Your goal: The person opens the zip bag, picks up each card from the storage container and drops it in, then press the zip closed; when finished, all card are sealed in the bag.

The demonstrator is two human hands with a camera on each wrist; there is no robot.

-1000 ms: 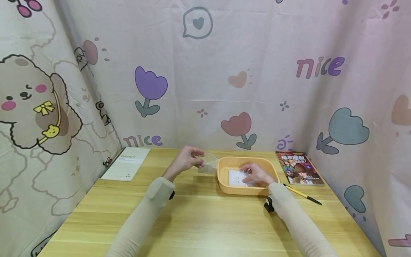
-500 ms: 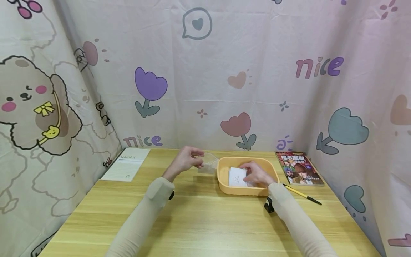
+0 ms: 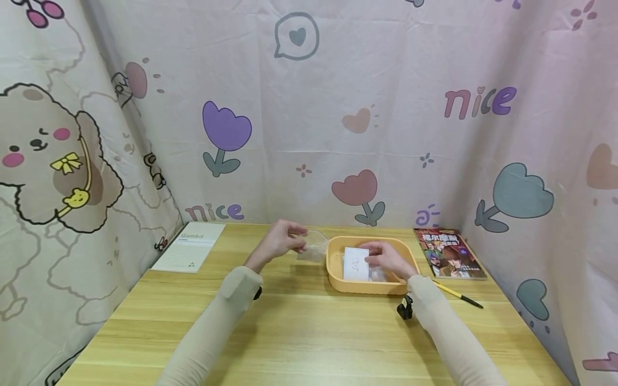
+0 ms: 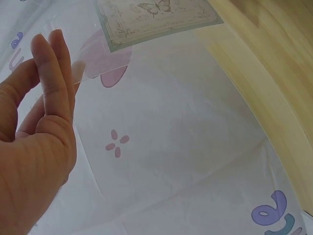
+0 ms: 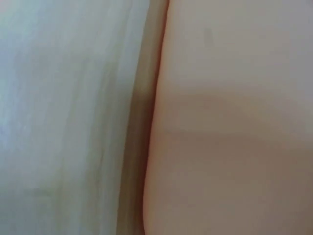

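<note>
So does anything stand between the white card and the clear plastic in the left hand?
In the head view, only the left wall of the yellow tray stands between the white card inside and the clear plastic that the left hand holds.

I have the left arm (image 3: 210,327) and right arm (image 3: 449,327) stretched forward, left grip (image 3: 280,239) pinching, right grip (image 3: 387,258) angled inward.
</note>
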